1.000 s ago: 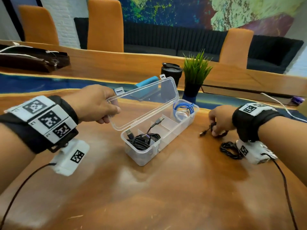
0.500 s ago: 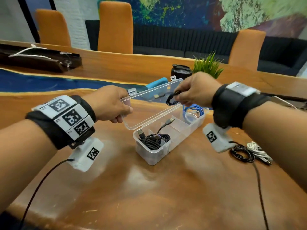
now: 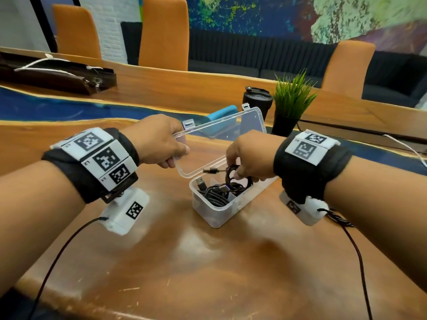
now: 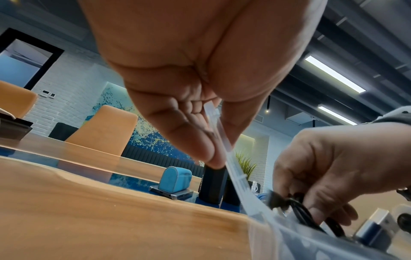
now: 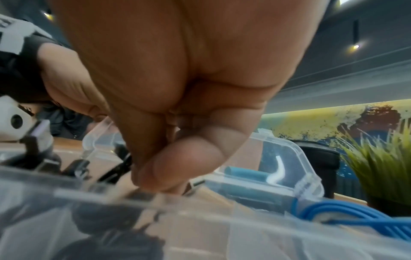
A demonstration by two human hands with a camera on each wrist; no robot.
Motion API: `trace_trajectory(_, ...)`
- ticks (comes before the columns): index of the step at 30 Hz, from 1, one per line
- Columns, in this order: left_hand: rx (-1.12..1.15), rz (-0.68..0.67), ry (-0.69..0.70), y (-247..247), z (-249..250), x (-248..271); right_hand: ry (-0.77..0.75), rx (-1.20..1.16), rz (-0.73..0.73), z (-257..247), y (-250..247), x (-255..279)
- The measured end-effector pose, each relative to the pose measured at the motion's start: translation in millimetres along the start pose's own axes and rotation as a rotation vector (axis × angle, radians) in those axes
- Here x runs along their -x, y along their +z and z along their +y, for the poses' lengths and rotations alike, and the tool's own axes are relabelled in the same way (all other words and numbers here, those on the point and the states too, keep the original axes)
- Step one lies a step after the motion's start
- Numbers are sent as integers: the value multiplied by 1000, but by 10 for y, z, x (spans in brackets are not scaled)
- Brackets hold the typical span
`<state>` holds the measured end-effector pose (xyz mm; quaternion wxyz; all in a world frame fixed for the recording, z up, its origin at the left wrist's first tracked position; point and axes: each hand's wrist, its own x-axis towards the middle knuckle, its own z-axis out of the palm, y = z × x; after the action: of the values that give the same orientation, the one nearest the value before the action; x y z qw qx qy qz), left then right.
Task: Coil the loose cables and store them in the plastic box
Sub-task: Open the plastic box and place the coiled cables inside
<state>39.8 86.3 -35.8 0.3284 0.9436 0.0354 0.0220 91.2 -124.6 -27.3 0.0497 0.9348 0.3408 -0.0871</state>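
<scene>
A clear plastic box (image 3: 215, 215) stands on the wooden table, its hinged lid (image 3: 219, 135) raised. My left hand (image 3: 159, 144) pinches the lid's near edge, seen close in the left wrist view as the lid (image 4: 224, 147) between thumb and fingers. My right hand (image 3: 249, 158) holds a small coiled black cable (image 3: 231, 175) just above the box's middle compartment, its plug sticking out to the left. A thicker black braided cable (image 3: 215, 192) lies coiled in the near compartment. A blue cable (image 5: 347, 212) lies in the far compartment, hidden by my hand in the head view.
A black cable (image 3: 339, 219) lies on the table right of the box, mostly hidden by my right wrist. Behind the box stand a blue case (image 3: 221, 113), a black tumbler (image 3: 256, 100) and a potted grass plant (image 3: 291, 100). Orange chairs line the far side.
My right hand picked up the small black cable from the table at the right, carried it over the box and has lowered it to the middle compartment. My left hand has kept hold of the lid.
</scene>
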Motion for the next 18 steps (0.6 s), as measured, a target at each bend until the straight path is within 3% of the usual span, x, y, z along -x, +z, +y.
trace_trajectory(6,24,-18,-3,21,-2,18,-11,59,48,113,-74,33)
trace_trajectory(12,25,-13,-19,5,51,27,-57,330,3,-67,-134,-35)
trace_trajectory(18,0,-7,-29,-12,92,63,-46,262,-32,-270,79,-179)
